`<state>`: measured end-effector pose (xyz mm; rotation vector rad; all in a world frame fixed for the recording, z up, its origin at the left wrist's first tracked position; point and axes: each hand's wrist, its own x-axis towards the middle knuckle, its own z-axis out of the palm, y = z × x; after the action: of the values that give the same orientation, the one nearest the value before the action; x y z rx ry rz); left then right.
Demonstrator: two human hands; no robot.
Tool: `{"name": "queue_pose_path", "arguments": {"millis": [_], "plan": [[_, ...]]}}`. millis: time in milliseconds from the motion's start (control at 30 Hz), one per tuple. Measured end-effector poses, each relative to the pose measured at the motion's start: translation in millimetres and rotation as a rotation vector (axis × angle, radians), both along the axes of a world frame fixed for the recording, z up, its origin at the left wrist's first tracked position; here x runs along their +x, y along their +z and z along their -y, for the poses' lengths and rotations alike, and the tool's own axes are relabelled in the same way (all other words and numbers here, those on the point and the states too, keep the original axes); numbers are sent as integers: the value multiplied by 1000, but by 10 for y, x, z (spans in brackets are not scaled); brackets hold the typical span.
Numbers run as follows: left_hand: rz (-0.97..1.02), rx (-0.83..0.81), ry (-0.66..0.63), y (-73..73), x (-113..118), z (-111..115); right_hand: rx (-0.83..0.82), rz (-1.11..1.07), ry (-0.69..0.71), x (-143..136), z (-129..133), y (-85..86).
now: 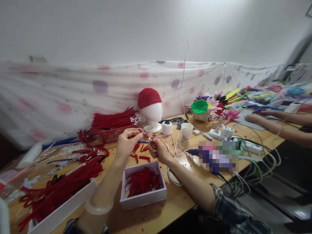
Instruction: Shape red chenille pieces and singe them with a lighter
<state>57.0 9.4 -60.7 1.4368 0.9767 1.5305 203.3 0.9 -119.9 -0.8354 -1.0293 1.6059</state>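
My left hand (pixel 130 139) is closed in a pinch on a short piece of red chenille stem (pixel 145 134), above the table. Facing it, my right hand (pixel 159 150) is wrapped round a small object that looks like a lighter (pixel 150 143). A tiny bright spot, like a flame, shows at its top by the end of the red piece. Below both hands stands a white box (pixel 143 204) with many short red pieces in it. Loose red bits (pixel 144 158) lie on the wood between the box and my hands.
Behind are a foam head (pixel 153 113) with a red cap, a red basket (pixel 112 135) of red stems and a paper cup (pixel 187 130). A glue gun (pixel 195 152), partly blurred out, and cables lie right. A co-worker's hands (pixel 253 118) rest farther right.
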Motion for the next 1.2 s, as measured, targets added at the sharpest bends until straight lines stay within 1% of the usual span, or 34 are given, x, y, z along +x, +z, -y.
{"name": "queue_pose_path", "arguments": {"millis": [333,767,867,933,967,1000,1067,1100,1167,1200], "plan": [[13,-36,-8,6,25,26,55,5,43,26,-4,9],[26,-49,-18,-8,45,22,39,-36,56,11,19,29],[71,-102,-50,33,9,20,33,-66,35,32,-7,17],[59,-163,-110,93,-69,24,35,-100,-10,65,-37,12],[18,-190,-154,130,-125,29,31,-126,-43,88,-53,11],[-66,-218,-202,167,-189,36,22,-157,-78,111,-68,12],[-342,-258,-340,231,-318,53,-9,-222,-132,152,-90,15],[-493,-270,-437,251,-376,59,-27,-251,-145,166,-96,16],[-742,-286,-600,256,-466,56,-48,-277,-139,178,-99,14],[-832,-302,-641,241,-499,42,-52,-278,-129,177,-98,11]]}}
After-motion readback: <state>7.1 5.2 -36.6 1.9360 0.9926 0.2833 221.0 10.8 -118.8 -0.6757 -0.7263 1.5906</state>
